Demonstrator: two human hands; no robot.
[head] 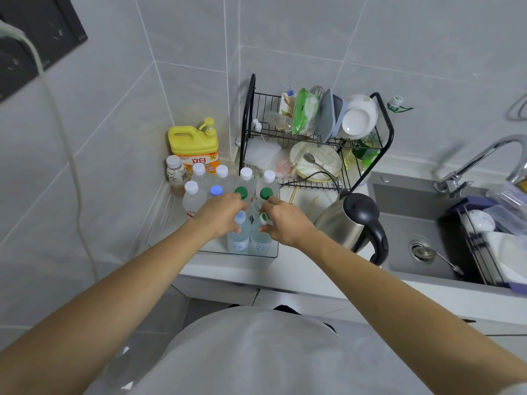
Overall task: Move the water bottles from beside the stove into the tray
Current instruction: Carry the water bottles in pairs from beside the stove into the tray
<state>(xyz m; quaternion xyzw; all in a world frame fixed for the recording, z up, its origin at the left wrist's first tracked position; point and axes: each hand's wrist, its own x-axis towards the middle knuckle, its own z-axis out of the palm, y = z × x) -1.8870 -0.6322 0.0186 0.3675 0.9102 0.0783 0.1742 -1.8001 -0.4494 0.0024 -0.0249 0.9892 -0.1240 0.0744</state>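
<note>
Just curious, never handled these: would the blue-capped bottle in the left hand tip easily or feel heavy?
The bottle looks full of clear liquid, so probably heavy for its size. It is tall and narrow, so likely tippy if nudged near the cap. The left hand grips it near the top, so it may swing when lifted.

bottles (239, 240): clear glossy plastic, smooth caps
tray (159, 223): transparent plastic
kettle (336, 220): brushed steel, glossy black plastic lid
rack (385, 129): black coated wire
sink (399, 223): matt grey
wall tiles (114, 109): smooth, satin grey

Bare forearms, no sleeves — pale grey top (256, 354) below.
</note>
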